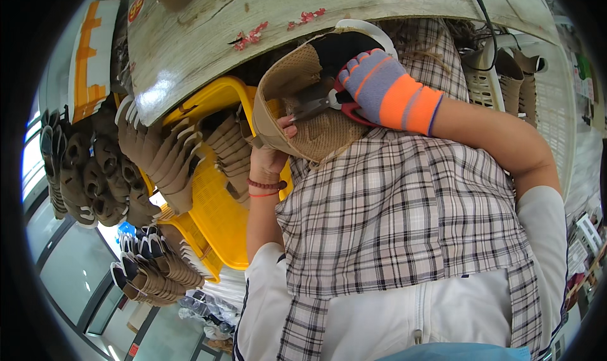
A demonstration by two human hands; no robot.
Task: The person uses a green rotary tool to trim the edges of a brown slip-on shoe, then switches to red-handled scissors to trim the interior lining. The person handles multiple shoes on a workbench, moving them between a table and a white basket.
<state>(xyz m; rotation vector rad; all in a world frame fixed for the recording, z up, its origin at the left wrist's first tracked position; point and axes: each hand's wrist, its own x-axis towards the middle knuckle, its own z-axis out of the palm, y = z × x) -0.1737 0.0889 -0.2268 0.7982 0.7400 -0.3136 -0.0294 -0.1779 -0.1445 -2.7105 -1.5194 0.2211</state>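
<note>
A tan knitted shoe upper [324, 134] with a dark lining rests over my lap, its opening facing up. My left hand [273, 157], bare with a beaded bracelet at the wrist, grips the near left edge of it; the thumb shows inside, the other fingers are mostly hidden beneath. My right hand [387, 90] wears a purple and orange knit glove and is closed round the red and black handles of a pair of scissors [314, 109]. Their blades lie inside the upper's opening, pointing left toward my left thumb. I cannot tell whether they touch the fabric.
A worn wooden table [208, 41] runs along the far side. At my left stands a yellow plastic basket [218, 231] with stacked tan uppers [161, 161]. More shoe pieces [95, 177] pile up farther left. A white basket [484, 86] with uppers stands at the right.
</note>
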